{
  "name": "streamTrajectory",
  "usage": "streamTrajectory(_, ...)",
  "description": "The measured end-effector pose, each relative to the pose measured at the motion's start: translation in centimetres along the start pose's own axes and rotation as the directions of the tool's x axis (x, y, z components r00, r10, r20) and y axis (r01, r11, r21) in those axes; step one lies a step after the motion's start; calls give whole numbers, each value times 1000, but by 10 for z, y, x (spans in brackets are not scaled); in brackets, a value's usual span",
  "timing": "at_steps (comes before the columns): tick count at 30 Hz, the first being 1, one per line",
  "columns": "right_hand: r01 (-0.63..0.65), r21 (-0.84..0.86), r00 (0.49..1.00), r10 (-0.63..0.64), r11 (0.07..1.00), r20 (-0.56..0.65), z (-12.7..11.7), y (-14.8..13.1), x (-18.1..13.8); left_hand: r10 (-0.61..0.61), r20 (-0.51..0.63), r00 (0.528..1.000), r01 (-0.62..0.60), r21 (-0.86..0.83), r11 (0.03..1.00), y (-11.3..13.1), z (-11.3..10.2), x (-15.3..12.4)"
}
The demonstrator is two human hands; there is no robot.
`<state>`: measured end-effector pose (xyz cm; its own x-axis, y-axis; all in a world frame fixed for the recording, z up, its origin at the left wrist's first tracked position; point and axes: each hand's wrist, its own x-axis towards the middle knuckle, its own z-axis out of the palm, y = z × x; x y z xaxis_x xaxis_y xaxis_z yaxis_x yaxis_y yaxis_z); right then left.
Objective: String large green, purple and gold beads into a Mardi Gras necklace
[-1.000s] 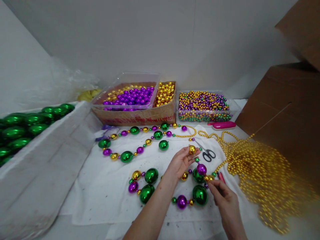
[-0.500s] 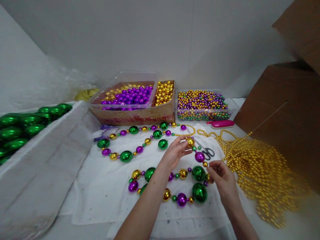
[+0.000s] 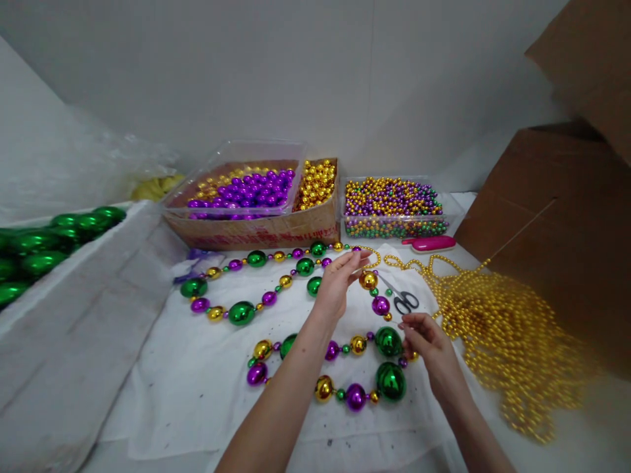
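My left hand [image 3: 338,282] reaches toward the back of the cloth, its fingers stretched and slightly apart beside a loose purple bead [image 3: 355,249], which they partly cover. Below those fingertips hangs or lies a short bead strand [image 3: 380,305] with gold, green and purple balls. With thumb and forefinger together, my right hand [image 3: 428,345] pinches the thin string at the strand's lower end. A finished-looking loop of beads [image 3: 355,397] lies under my forearm, with two large green balls near my right hand. Black-handled scissors [image 3: 407,302] rest just right of the strand.
Farther back lies a longer bead necklace [image 3: 241,313]. Behind it stand a cardboard box [image 3: 246,231] with purple and gold beads and a clear bin [image 3: 394,226] of small mixed beads. Gold bead chains [image 3: 507,335] pile up at right; a white box [image 3: 89,328] holds green balls.
My left hand has let go of the gold ball on the short strand and moved away to the loose purple bead. My right hand stays pinched at the strand's end.
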<state>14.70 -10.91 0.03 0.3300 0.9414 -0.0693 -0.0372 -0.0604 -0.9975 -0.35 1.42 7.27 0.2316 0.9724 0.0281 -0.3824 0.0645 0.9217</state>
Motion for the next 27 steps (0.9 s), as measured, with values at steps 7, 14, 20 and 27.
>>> streamTrajectory(7,294,-227,952,-305,929,-15,7,-45,42,188,62,980,-190,21,982,3,28,13)
streamTrajectory(14,106,30,979,-110,994,174,19,-45,62,132,167,977,-120,-78,990,0,34,23)
streamTrajectory(20,-16,158,1000,15,987,8,-11,-14,50,-30,88,996,-40,697,715,-56,1,65)
streamTrajectory(27,-52,154,999,53,987,-5,-22,-8,42,-62,31,998,14,790,612,-98,4,82)
